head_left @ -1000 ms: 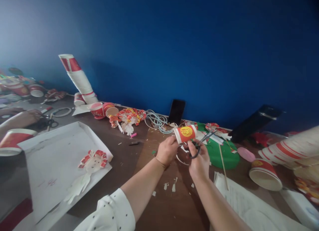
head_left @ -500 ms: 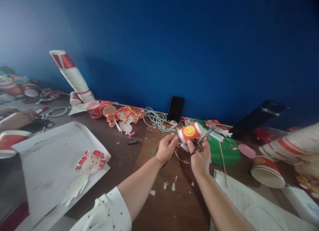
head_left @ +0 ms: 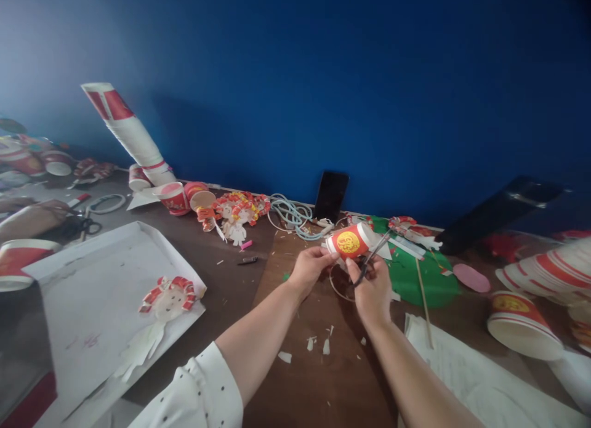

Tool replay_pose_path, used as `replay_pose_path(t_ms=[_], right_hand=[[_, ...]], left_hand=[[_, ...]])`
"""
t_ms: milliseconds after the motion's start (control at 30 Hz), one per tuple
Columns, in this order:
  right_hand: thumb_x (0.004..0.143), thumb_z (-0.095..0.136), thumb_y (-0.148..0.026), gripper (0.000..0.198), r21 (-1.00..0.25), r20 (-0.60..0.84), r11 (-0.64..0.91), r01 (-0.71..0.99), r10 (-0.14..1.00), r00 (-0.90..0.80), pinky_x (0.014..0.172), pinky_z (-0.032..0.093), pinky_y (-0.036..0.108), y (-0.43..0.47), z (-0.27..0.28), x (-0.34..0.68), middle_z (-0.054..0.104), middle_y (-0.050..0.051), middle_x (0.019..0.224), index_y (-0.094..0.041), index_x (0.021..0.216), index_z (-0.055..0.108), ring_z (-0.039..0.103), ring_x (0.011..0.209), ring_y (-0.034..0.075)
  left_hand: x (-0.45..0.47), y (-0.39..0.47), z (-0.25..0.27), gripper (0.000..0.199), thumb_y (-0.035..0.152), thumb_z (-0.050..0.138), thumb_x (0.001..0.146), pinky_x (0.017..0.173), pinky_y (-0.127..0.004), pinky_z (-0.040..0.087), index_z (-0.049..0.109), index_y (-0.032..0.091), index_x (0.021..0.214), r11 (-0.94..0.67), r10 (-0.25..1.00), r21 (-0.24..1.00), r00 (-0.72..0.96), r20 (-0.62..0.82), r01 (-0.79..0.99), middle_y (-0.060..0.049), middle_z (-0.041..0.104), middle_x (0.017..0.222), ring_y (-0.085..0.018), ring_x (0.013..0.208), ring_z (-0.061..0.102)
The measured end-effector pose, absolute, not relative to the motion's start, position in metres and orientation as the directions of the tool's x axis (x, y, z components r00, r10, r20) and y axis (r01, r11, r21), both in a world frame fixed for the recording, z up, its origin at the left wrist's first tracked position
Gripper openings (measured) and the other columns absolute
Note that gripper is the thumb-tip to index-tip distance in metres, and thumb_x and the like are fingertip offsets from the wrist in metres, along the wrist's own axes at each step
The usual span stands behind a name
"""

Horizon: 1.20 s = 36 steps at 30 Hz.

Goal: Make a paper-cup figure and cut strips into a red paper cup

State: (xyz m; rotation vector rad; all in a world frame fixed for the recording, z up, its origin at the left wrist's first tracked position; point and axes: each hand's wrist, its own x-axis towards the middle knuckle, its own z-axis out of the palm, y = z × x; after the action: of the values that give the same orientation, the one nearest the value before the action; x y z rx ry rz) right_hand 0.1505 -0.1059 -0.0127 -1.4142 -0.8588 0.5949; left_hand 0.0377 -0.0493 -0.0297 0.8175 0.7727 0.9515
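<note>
A red and white paper cup (head_left: 349, 241) with a yellow emblem lies on its side in the air above the table, pinched at its left end by my left hand (head_left: 310, 269). In my right hand (head_left: 373, 287) is a pair of scissors (head_left: 370, 260) with dark handles, its blades pointing up and right beside the cup's right end. Whether the blades touch the cup I cannot tell. White paper scraps (head_left: 326, 347) are scattered on the table below my hands.
A smartphone (head_left: 331, 195) leans on the blue wall beside a coiled cable (head_left: 292, 214). Paper figures (head_left: 237, 214) lie left of it. A green sheet (head_left: 425, 277) and another paper cup (head_left: 524, 323) are at right. A white box lid (head_left: 106, 280) holds one figure. Another person's hand (head_left: 39, 218) shows far left.
The view has shifted a little, so things at right sit farther right. My left fingers now overlap the cup's left end more. Both hands keep their holds.
</note>
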Motion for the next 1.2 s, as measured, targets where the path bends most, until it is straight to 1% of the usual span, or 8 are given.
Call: replay_pose_path(t_ms=[200, 367, 567, 767, 900, 1000, 1100, 1200], right_hand=[[0.069, 0.072, -0.041, 0.039, -0.983, 0.164, 0.081, 0.163, 0.781, 0.603, 0.069, 0.051, 0.032, -0.106, -0.013, 0.151, 0.069, 0.006, 0.086, -0.018, 0.096, 0.056, 0.065, 0.077, 0.02], [0.07, 0.07, -0.051, 0.046, -0.959, 0.177, 0.012, 0.283, 0.805, 0.566, 0.066, 0.05, 0.032, -0.107, -0.013, 0.163, 0.071, 0.008, 0.085, -0.018, 0.101, 0.06, 0.066, 0.075, 0.022], [0.068, 0.07, -0.048, 0.047, -0.767, 0.24, -0.148, 0.624, 0.836, 0.494, 0.075, 0.048, 0.035, -0.109, -0.012, 0.187, 0.072, 0.008, 0.092, -0.022, 0.106, 0.065, 0.067, 0.087, 0.027], [0.07, 0.064, -0.041, 0.047, -0.636, 0.236, -0.207, 0.744, 0.865, 0.443, 0.073, 0.047, 0.035, -0.107, -0.012, 0.203, 0.072, 0.007, 0.091, -0.023, 0.113, 0.064, 0.066, 0.085, 0.027], [0.073, 0.061, -0.047, 0.049, -0.628, 0.271, -0.233, 0.743, 0.829, 0.489, 0.074, 0.047, 0.035, -0.109, -0.011, 0.199, 0.072, 0.008, 0.091, -0.021, 0.114, 0.065, 0.066, 0.084, 0.027], [0.076, 0.058, -0.053, 0.052, -0.657, 0.317, -0.165, 0.735, 0.825, 0.468, 0.076, 0.048, 0.034, -0.111, -0.01, 0.193, 0.072, 0.009, 0.09, -0.019, 0.113, 0.067, 0.066, 0.085, 0.026], [0.078, 0.054, -0.05, 0.051, -0.615, 0.392, -0.098, 0.782, 0.823, 0.411, 0.082, 0.047, 0.034, -0.111, -0.011, 0.193, 0.071, 0.011, 0.099, -0.017, 0.114, 0.067, 0.065, 0.09, 0.026], [0.077, 0.053, -0.042, 0.049, -0.528, 0.397, -0.124, 0.84, 0.839, 0.373, 0.085, 0.046, 0.036, -0.109, -0.014, 0.198, 0.068, 0.013, 0.107, -0.017, 0.118, 0.065, 0.064, 0.096, 0.027]], left_hand=[[0.038, -0.047, -0.03, 0.037, 0.042, 0.081, 0.056, 0.054, -0.021, 0.042, 0.063, 0.011, 0.068, 0.334, 0.918, 0.847, 0.347, -0.192, -0.414, -0.002, 0.063, 0.061, -0.008, 0.051, 0.055], [0.038, -0.04, -0.03, 0.035, 0.039, 0.081, 0.056, 0.065, -0.024, 0.049, 0.065, 0.012, 0.072, 0.283, 0.957, 0.818, 0.204, -0.206, -0.501, -0.003, 0.066, 0.066, -0.01, 0.058, 0.061], [0.038, -0.037, -0.029, 0.032, 0.035, 0.081, 0.056, 0.073, -0.026, 0.051, 0.065, 0.012, 0.07, 0.231, 0.973, 0.793, 0.129, -0.192, -0.564, -0.003, 0.068, 0.067, -0.011, 0.065, 0.064], [0.036, -0.039, -0.027, 0.03, 0.034, 0.08, 0.06, 0.074, -0.025, 0.052, 0.065, 0.011, 0.073, 0.249, 0.969, 0.765, 0.148, -0.2, -0.594, -0.004, 0.068, 0.068, -0.011, 0.065, 0.064], [0.032, -0.037, -0.026, 0.025, 0.027, 0.079, 0.063, 0.068, -0.02, 0.051, 0.062, 0.011, 0.072, 0.308, 0.951, 0.638, 0.22, -0.216, -0.706, -0.003, 0.065, 0.066, -0.01, 0.067, 0.064], [0.029, -0.036, -0.022, 0.016, 0.019, 0.074, 0.07, 0.061, -0.016, 0.051, 0.061, 0.01, 0.074, 0.403, 0.915, 0.497, 0.32, -0.247, -0.769, -0.003, 0.063, 0.066, -0.008, 0.063, 0.062], [0.025, -0.034, -0.019, 0.008, 0.014, 0.066, 0.077, 0.056, -0.014, 0.051, 0.061, 0.009, 0.08, 0.474, 0.875, 0.382, 0.378, -0.303, -0.793, -0.003, 0.062, 0.068, -0.007, 0.06, 0.061], [0.021, -0.033, -0.018, 0.005, 0.013, 0.059, 0.082, 0.052, -0.013, 0.05, 0.059, 0.008, 0.081, 0.517, 0.844, 0.284, 0.427, -0.325, -0.807, -0.002, 0.059, 0.064, -0.007, 0.056, 0.06]])
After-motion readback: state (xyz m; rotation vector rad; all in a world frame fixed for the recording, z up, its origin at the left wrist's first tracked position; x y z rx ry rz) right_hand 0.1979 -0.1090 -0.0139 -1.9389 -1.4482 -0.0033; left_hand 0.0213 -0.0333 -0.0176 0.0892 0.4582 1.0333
